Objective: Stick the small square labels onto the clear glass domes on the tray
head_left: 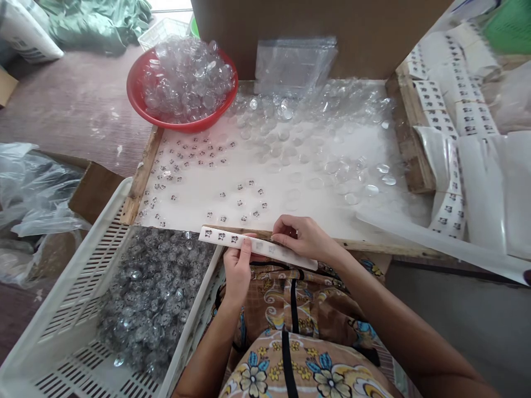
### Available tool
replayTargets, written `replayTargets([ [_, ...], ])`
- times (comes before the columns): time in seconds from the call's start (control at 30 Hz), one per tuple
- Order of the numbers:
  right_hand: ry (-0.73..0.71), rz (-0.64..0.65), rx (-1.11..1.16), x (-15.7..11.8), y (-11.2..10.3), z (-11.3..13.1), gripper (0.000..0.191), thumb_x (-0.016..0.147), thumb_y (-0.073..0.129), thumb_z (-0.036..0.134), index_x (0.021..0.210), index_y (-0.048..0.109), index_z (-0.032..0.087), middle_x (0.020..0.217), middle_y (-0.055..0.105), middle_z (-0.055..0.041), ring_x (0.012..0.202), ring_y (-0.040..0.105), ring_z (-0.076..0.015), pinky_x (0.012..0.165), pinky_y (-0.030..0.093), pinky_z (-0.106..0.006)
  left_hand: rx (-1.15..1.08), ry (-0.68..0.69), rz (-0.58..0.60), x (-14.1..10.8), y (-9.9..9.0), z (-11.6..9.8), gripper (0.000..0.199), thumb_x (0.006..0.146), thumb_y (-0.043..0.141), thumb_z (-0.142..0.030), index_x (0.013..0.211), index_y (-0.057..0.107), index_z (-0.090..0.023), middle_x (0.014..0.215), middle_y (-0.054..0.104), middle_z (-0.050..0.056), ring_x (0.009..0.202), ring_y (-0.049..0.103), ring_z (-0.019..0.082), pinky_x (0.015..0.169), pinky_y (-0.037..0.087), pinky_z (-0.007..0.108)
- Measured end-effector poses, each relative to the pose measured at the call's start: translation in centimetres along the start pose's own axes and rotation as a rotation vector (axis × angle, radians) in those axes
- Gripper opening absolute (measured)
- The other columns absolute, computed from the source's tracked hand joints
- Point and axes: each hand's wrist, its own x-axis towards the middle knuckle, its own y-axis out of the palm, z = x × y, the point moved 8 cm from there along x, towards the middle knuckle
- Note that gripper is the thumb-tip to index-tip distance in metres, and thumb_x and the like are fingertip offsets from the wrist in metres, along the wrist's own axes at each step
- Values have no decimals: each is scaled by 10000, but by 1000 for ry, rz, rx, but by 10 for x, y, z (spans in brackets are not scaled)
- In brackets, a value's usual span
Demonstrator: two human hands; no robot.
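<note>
Left hand [239, 268]: pinches strip, thumb on top
Strip [214, 236]: panda prints, slanted along board's [194, 190] near edge, left end farther
Right hand [305, 237]: thumb and finger pressed together by strip; can't tell if anything between
Printed discs [201, 162]: left on board
Clear discs [372, 190]: far and right on board
Bowl [139, 95]: red, far left, heaped
Crate [89, 262]: near left, discs inside

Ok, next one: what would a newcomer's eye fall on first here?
Probably the red bowl heaped with clear discs, at the far left corner of the white work surface. Next, perhaps, the white basket at near left, holding many glossy pieces. Then, at the near edge, the left hand gripping a printed strip, the right hand close by.
</note>
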Motion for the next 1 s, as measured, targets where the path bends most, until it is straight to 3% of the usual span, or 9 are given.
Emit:
replayTargets([
  [0.63,3,-10,-25,2,1,-2,97,842,633,288,782,624,212,699,659,1,614,531,-125,583,389,-262,-34,-26,7,-1,3,1,479,876,633,-548,1041,734,-109,734,727,52,568,679,174,553,570,264],
  [1.0,35,-44,219,1,-6,-2,184,825,633,384,770,606,210,689,621,-1,618,504,-128,564,404,-262,-39,15,-38,0,-2,-5,468,870,639,-549,997,748,-112,724,721,50,599,679,174,570,569,255],
])
